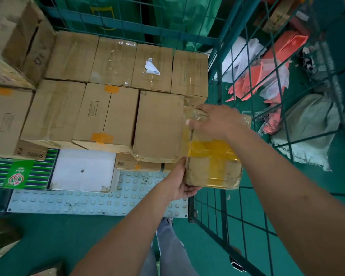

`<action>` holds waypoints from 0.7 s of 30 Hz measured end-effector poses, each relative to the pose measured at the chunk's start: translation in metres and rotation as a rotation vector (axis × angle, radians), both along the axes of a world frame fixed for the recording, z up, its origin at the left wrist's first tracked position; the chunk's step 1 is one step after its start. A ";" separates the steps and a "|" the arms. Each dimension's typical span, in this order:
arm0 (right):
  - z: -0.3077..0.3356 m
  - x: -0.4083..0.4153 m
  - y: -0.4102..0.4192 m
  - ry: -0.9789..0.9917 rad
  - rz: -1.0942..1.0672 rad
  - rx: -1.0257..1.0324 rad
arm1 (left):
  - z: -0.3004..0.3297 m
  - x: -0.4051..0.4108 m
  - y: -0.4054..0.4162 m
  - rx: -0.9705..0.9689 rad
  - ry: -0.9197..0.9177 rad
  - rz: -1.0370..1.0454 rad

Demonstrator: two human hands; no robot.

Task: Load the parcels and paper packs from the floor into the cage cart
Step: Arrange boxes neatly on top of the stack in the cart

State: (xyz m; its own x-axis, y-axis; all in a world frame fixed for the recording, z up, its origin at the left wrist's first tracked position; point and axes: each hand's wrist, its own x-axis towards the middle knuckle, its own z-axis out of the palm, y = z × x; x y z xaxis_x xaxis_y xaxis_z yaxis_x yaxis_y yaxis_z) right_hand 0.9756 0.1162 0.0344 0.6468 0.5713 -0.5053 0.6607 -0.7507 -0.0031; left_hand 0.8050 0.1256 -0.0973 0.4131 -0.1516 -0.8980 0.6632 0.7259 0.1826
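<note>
Box (31,153) marked "SF", partly readable.

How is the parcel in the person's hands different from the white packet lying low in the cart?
The yellow-taped brown parcel is cardboard under glossy clear wrap; the flat white packet is plain with one dark spot. The parcel is held up at the right edge of the box stack by the left hand and right hand; the packet lies low on the studded grey cart floor. Both are rectangular.
</note>
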 end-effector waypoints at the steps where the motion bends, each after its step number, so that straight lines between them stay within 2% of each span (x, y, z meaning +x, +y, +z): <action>1: -0.001 0.004 0.002 -0.010 0.003 0.003 | -0.002 0.006 0.001 -0.004 -0.010 -0.012; 13: -0.017 0.043 0.032 -0.140 0.025 0.081 | -0.022 0.040 0.011 -0.067 -0.063 0.042; 17: -0.042 0.042 0.044 -0.207 0.038 0.057 | -0.048 0.040 0.025 -0.035 -0.079 0.032; 21: -0.057 0.046 0.035 -0.273 -0.006 0.177 | -0.085 0.036 0.033 0.024 -0.014 0.079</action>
